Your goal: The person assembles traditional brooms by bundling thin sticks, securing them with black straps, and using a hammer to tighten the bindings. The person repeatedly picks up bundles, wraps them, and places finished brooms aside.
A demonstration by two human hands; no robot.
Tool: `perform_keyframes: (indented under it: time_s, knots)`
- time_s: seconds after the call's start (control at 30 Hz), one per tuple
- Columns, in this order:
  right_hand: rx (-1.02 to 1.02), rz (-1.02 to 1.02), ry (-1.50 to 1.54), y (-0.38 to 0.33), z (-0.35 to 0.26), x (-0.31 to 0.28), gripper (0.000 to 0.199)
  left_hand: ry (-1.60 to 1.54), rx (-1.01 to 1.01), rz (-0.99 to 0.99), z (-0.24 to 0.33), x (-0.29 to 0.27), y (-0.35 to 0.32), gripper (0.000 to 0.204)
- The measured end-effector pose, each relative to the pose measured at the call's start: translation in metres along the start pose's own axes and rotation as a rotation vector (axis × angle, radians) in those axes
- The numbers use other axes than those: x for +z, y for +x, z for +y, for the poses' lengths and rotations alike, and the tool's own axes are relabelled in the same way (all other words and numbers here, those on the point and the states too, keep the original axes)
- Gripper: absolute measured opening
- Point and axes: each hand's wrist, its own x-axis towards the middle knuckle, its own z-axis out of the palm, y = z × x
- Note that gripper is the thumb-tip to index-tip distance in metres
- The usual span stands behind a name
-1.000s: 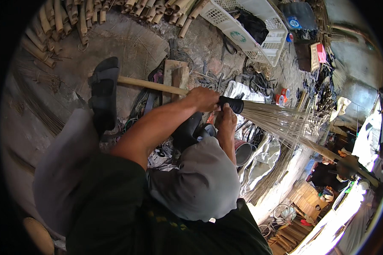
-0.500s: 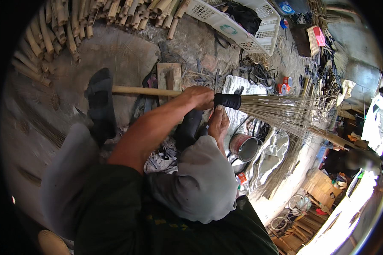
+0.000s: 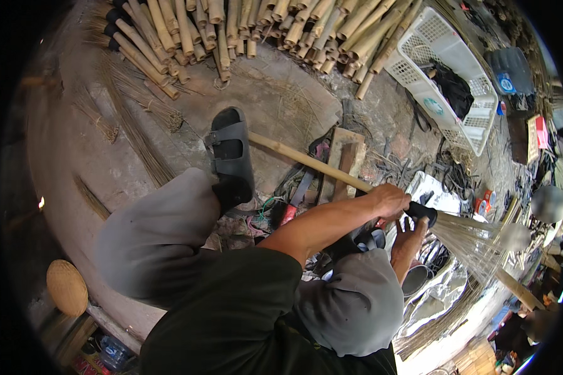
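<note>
A stick broom (image 3: pixel 467 235) with thin stiff bristles and a long bamboo handle (image 3: pixel 306 161) slants across in front of me. Black wrapping (image 3: pixel 421 214) binds the bristles to the handle. My left hand (image 3: pixel 391 201) is closed around the handle, right beside the wrapping. Under the wrapping is my right hand (image 3: pixel 410 240), its fingers spread and the tips close against the black band. The handle's far end reaches my black sandal (image 3: pixel 233 150) on the left. My right forearm is partly hidden behind my grey-trousered knee (image 3: pixel 360 300).
Bamboo poles (image 3: pixel 231 28) are piled at the back, and bristle bundles (image 3: pixel 134 122) lie at the left. A white plastic crate (image 3: pixel 413 75) stands at the back right. Close by are a wooden block (image 3: pixel 339 156), a knife with a red handle (image 3: pixel 288 214) and a round can (image 3: pixel 417 279).
The view has swung left, so the scene sits further right and lower. My right fingers have gone from a pinch at the wrapping to spread apart. My left hand still grips the handle.
</note>
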Motion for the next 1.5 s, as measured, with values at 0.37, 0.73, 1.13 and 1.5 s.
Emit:
perform_keyframes:
  time_s: [0.37, 0.73, 1.13, 1.5]
  knots:
    - [-0.304, -0.028, 0.5, 0.058, -0.043, -0.075, 0.055, 0.363, -0.008, 0.49, 0.012, -0.043, -0.077, 0.042]
    - [-0.207, -0.064, 0.22, -0.013, 0.021, 0.011, 0.022, 0.566, 0.112, 0.251, 0.04, -0.041, -0.046, 0.068]
    - [-0.18, -0.242, -0.575, -0.03, -0.027, 0.0, 0.035, 0.003, 0.0, 0.006, -0.001, -0.023, -0.027, 0.076]
    - [-0.1, -0.357, -0.509, -0.02, -0.045, 0.038, 0.038, -0.07, -0.04, 0.156, -0.01, -0.027, -0.026, 0.052]
